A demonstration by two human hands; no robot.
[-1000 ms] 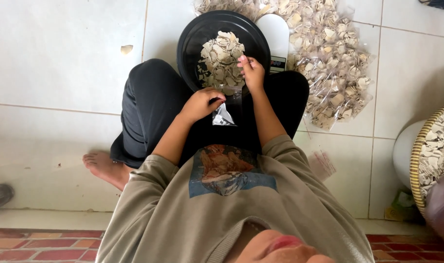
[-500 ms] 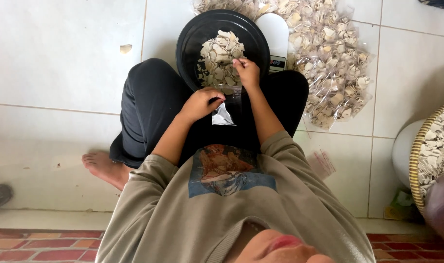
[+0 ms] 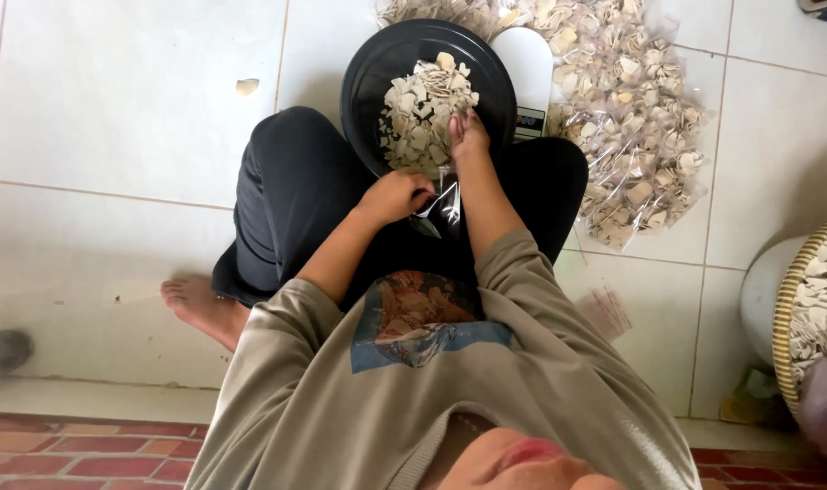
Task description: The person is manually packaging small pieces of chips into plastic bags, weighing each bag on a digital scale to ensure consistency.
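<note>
I sit cross-legged on a tiled floor with a round black tray (image 3: 368,63) in front of my knees. It holds a heap of pale, flat chips (image 3: 422,104). My left hand (image 3: 397,195) grips the mouth of a small clear plastic bag (image 3: 442,207) over my lap. My right hand (image 3: 469,136) rests at the near edge of the chip heap, fingers bent down into the chips, just above the bag's opening. What the right fingers hold is hidden.
A white digital scale (image 3: 527,68) lies right of the tray. Beyond it, several filled clear bags of chips (image 3: 631,118) are piled. A woven basket (image 3: 817,304) with more chips stands at far right. One loose chip (image 3: 247,86) lies on the left tiles.
My right hand has slid from the middle of the heap to its near edge. The left hand has lifted the bag closer to the tray. The view shifted slightly.
</note>
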